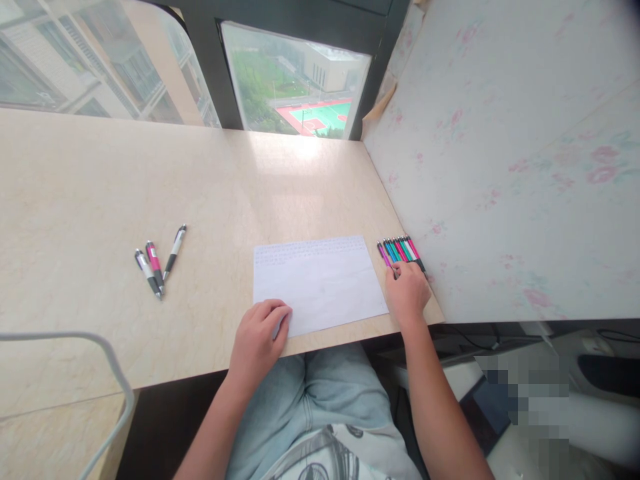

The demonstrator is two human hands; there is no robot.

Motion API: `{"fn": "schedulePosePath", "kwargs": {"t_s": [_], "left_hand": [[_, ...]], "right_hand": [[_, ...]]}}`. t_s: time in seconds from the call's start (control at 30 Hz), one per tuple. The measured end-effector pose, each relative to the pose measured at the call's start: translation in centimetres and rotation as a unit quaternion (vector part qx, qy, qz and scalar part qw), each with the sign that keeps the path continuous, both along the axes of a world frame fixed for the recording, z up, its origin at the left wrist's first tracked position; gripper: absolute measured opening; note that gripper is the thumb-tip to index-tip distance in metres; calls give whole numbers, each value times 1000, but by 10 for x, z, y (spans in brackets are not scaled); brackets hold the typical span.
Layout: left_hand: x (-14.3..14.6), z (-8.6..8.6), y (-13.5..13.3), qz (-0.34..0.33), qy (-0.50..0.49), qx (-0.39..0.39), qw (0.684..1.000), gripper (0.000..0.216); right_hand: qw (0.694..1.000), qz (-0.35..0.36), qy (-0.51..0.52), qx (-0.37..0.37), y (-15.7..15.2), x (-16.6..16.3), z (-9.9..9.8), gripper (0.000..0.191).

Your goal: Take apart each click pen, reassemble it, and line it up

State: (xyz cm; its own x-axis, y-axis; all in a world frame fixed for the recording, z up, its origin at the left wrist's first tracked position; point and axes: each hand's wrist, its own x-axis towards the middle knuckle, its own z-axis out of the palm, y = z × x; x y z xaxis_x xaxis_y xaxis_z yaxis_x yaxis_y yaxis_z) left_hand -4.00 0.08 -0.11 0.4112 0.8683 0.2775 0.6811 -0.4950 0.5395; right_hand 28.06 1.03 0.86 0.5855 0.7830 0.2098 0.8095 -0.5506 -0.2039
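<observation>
A white sheet of paper (320,280) with lines of writing along its top lies near the front edge of a beige marble-look desk (100,187). My left hand (257,340) rests on the sheet's lower left corner, fingers curled loosely and pressing down. My right hand (407,290) lies to the right of the sheet, its fingers closing on the near ends of a row of several coloured pens (399,250) beside the wall.
Three pens (157,260) with black tips lie loose on the desk at the left. A floral papered wall (500,167) borders the desk on the right. Windows run along the back. A grey curved rail (110,373) shows at lower left.
</observation>
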Motion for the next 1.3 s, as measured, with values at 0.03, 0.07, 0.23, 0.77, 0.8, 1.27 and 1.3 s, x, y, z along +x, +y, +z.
{"fn": "schedulePosePath", "kwargs": {"t_s": [0.03,0.07,0.23,0.77,0.8,1.27,1.3], "left_hand": [[0,0,0,0,-1,0,1000,15],[0,0,0,0,-2,0,1000,15],[-1,0,0,0,0,0,1000,15],[0,0,-1,6,-1,-9,1000,16],[0,1,-2,9,-3,-8,1000,16],[-49,17,13,187,-113,-30,975,19],[-62,17,20,220,-101,-14,970,19]], "right_hand": [[1000,0,-1,-3,1,0,0,20],[1000,-1,-2,-6,1,0,-1,20],[1000,-12,-8,-8,4,2,-3,20],[999,-14,5,43,1,-1,-1,19],[998,2,10,58,-1,-4,-1,18],[957,227,116,136,-25,-87,-23,25],[956,234,116,136,-25,-86,-24,25]]}}
